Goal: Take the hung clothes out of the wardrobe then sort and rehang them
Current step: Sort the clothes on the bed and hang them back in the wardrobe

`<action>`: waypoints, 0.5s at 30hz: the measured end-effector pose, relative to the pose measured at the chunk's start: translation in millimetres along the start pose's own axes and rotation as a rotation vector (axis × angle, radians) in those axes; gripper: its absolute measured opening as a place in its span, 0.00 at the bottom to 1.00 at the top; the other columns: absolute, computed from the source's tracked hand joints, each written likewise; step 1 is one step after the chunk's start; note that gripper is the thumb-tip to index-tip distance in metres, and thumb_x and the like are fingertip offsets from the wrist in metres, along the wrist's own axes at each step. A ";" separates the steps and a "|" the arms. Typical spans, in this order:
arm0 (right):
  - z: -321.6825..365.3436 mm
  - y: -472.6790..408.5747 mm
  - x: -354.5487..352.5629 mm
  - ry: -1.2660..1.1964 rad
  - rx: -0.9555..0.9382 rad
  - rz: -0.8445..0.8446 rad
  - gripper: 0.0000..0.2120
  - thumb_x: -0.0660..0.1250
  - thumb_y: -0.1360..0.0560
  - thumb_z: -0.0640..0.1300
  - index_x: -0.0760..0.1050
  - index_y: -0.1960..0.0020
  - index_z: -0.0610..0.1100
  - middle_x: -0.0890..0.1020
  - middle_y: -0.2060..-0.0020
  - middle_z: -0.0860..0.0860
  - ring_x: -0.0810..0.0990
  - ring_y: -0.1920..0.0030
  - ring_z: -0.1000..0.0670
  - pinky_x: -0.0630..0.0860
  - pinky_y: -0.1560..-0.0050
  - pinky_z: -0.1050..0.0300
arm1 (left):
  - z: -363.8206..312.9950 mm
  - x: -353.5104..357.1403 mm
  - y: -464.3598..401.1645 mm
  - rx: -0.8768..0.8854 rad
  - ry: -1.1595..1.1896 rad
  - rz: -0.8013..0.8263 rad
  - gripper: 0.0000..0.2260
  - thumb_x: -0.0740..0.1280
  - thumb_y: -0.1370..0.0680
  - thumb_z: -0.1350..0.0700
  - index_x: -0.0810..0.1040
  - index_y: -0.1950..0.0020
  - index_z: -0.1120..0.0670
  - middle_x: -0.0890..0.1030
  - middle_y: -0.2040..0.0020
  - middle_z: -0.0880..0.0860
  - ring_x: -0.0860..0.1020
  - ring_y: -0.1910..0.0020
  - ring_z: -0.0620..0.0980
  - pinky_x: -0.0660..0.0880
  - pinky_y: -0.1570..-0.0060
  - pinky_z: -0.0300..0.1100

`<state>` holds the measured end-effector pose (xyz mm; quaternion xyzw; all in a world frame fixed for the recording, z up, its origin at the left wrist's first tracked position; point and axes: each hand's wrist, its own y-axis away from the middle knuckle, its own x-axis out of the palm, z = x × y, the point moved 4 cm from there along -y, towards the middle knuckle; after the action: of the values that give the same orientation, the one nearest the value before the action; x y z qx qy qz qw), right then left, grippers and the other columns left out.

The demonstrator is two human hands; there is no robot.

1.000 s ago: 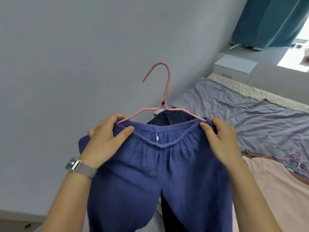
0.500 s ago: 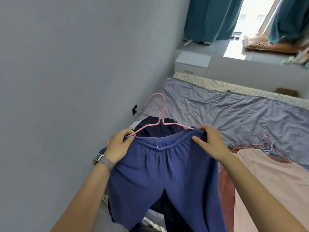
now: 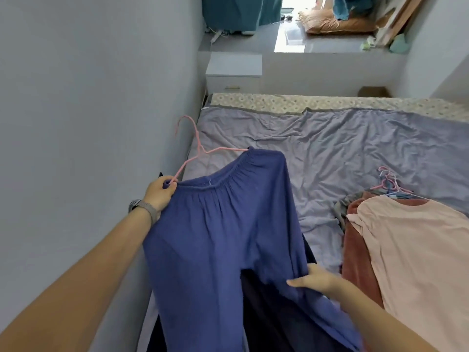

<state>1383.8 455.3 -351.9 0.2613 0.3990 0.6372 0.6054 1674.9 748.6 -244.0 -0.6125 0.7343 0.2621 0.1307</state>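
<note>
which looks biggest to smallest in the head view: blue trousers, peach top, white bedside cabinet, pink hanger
1. blue trousers, though nearness to the camera inflates them
2. peach top, partly cut off by the frame edge
3. white bedside cabinet, far off
4. pink hanger, thin wire

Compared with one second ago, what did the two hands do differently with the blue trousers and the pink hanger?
The right hand let go of the waistband and went down to hold a trouser leg lower on the blue trousers. The trousers came lower, over the bed. The left hand still grips the waistband together with the pink hanger. The pink shirt still lies on the bed.
</note>
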 end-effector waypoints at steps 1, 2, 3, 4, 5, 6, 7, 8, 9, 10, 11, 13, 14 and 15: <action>-2.2 -13.7 5.8 -0.017 -0.008 -0.001 0.07 0.71 0.26 0.42 0.78 0.49 0.45 0.82 0.50 0.50 0.81 0.51 0.53 0.78 0.54 0.64 | 6.4 7.3 -19.7 0.014 -0.045 0.007 0.09 0.61 0.21 0.63 0.77 0.44 0.62 0.75 0.52 0.57 0.71 0.51 0.51 0.69 0.54 0.39; -2.2 -25.4 9.7 -0.057 -0.018 -0.030 0.07 0.70 0.25 0.42 0.79 0.48 0.42 0.83 0.51 0.48 0.82 0.52 0.52 0.79 0.53 0.61 | 14.0 14.9 -37.8 0.026 -0.088 0.017 0.09 0.61 0.21 0.63 0.77 0.44 0.63 0.76 0.51 0.58 0.72 0.51 0.51 0.68 0.53 0.39; -4.4 -39.0 11.4 -0.133 -0.023 -0.094 0.07 0.69 0.24 0.41 0.79 0.48 0.40 0.84 0.53 0.47 0.83 0.53 0.50 0.80 0.53 0.58 | 23.7 22.7 -54.9 0.030 -0.131 0.025 0.09 0.61 0.21 0.64 0.77 0.44 0.64 0.77 0.50 0.59 0.72 0.50 0.52 0.69 0.51 0.40; -8.5 -51.6 11.4 -0.200 -0.007 -0.176 0.08 0.67 0.23 0.40 0.79 0.48 0.37 0.85 0.55 0.45 0.83 0.55 0.47 0.80 0.53 0.55 | 34.7 31.3 -70.2 0.027 -0.173 0.035 0.10 0.61 0.21 0.64 0.77 0.44 0.64 0.78 0.48 0.61 0.74 0.49 0.54 0.69 0.48 0.42; -14.8 -64.6 10.8 -0.265 0.027 -0.233 0.09 0.66 0.22 0.40 0.79 0.47 0.36 0.85 0.57 0.43 0.83 0.55 0.44 0.80 0.52 0.50 | 46.6 41.0 -84.1 0.025 -0.207 0.048 0.10 0.61 0.22 0.64 0.77 0.44 0.65 0.78 0.47 0.62 0.75 0.47 0.57 0.69 0.46 0.43; -19.2 -74.3 8.4 -0.310 0.060 -0.275 0.10 0.65 0.21 0.41 0.78 0.47 0.34 0.85 0.57 0.41 0.83 0.55 0.42 0.80 0.51 0.48 | 59.6 52.3 -96.4 0.023 -0.232 0.068 0.10 0.61 0.22 0.65 0.77 0.44 0.65 0.79 0.46 0.64 0.75 0.45 0.60 0.69 0.45 0.43; -27.1 -85.1 7.1 -0.370 0.100 -0.290 0.11 0.64 0.21 0.41 0.78 0.46 0.34 0.84 0.57 0.39 0.82 0.54 0.40 0.79 0.51 0.46 | 73.8 64.6 -107.7 0.020 -0.248 0.095 0.10 0.61 0.22 0.65 0.77 0.44 0.66 0.79 0.45 0.64 0.75 0.44 0.61 0.68 0.46 0.43; -34.3 -93.2 6.4 -0.413 0.165 -0.276 0.12 0.63 0.21 0.43 0.78 0.45 0.34 0.84 0.57 0.38 0.82 0.54 0.39 0.79 0.50 0.46 | 86.8 77.6 -116.9 0.013 -0.264 0.124 0.09 0.62 0.22 0.65 0.77 0.44 0.66 0.79 0.45 0.64 0.75 0.43 0.61 0.68 0.48 0.42; -45.4 -99.9 6.9 -0.481 0.230 -0.250 0.13 0.65 0.21 0.45 0.77 0.43 0.35 0.84 0.56 0.38 0.82 0.53 0.38 0.78 0.49 0.46 | 99.2 90.5 -125.1 0.009 -0.276 0.149 0.09 0.62 0.22 0.65 0.77 0.44 0.66 0.79 0.45 0.64 0.75 0.44 0.61 0.67 0.50 0.41; -51.9 -104.5 9.6 -0.498 0.277 -0.221 0.15 0.68 0.23 0.48 0.77 0.42 0.39 0.84 0.55 0.39 0.83 0.51 0.40 0.78 0.48 0.46 | 110.1 102.4 -132.7 0.005 -0.279 0.169 0.09 0.62 0.22 0.65 0.77 0.44 0.66 0.79 0.46 0.64 0.75 0.45 0.59 0.67 0.52 0.40; -60.7 -111.7 9.9 -0.475 0.278 -0.235 0.18 0.72 0.27 0.52 0.76 0.41 0.45 0.85 0.53 0.44 0.83 0.50 0.44 0.79 0.48 0.47 | 120.9 112.9 -140.8 -0.007 -0.272 0.177 0.09 0.61 0.22 0.65 0.77 0.44 0.66 0.79 0.46 0.64 0.75 0.47 0.57 0.66 0.54 0.38; -75.7 -119.9 13.1 -0.307 0.229 -0.360 0.27 0.75 0.38 0.66 0.75 0.42 0.58 0.83 0.52 0.55 0.82 0.47 0.51 0.77 0.49 0.52 | 137.1 128.4 -156.3 -0.046 -0.245 0.166 0.09 0.61 0.21 0.65 0.77 0.44 0.66 0.79 0.46 0.64 0.75 0.48 0.56 0.65 0.52 0.38; -80.4 -123.5 10.8 -0.356 0.219 -0.405 0.27 0.71 0.41 0.70 0.77 0.45 0.59 0.81 0.55 0.55 0.80 0.48 0.49 0.75 0.52 0.53 | 142.7 134.4 -163.9 -0.060 -0.233 0.155 0.09 0.61 0.21 0.64 0.76 0.44 0.66 0.78 0.45 0.64 0.75 0.47 0.58 0.66 0.51 0.39; -71.5 -123.5 9.5 -0.510 0.207 -0.160 0.25 0.70 0.39 0.67 0.80 0.50 0.52 0.80 0.58 0.50 0.80 0.50 0.45 0.74 0.54 0.54 | 148.9 140.6 -172.3 -0.071 -0.229 0.149 0.09 0.61 0.21 0.64 0.76 0.44 0.66 0.78 0.45 0.65 0.75 0.45 0.60 0.67 0.49 0.41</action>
<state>1393.8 444.6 -494.2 0.4410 0.3162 0.4570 0.7048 1792.1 693.6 -478.1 -0.5267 0.7482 0.3648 0.1721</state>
